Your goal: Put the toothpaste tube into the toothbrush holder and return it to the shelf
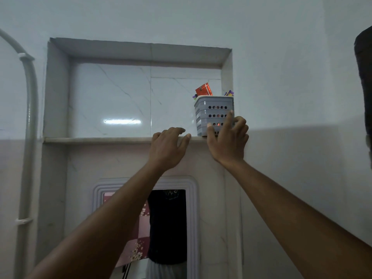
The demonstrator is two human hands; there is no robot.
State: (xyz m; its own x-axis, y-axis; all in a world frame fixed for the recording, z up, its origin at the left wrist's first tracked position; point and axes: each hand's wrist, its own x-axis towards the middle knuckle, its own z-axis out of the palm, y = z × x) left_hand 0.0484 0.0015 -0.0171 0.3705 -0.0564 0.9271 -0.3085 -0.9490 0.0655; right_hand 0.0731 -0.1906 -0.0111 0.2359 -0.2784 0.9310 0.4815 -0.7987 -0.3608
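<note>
A grey perforated toothbrush holder [211, 111] stands on the shelf [96, 140] of a wall niche, tucked into its right corner. The red end of a toothpaste tube [204, 89] sticks out of its top, and purple toothbrush ends [229, 93] show at the right rim. My right hand [227, 137] is pressed against the holder's front lower right, thumb and fingers spread on its wall. Just left of the holder, my left hand [168, 144] rests on the shelf's front edge with its fingers curled over the lip and nothing in it.
The niche is lined with glossy white marble tiles [110, 101]. A grey pipe [30, 109] runs down the wall at the left. Below the shelf hangs a white-framed mirror [193, 218]. A dark object [365, 77] hangs at the far right edge.
</note>
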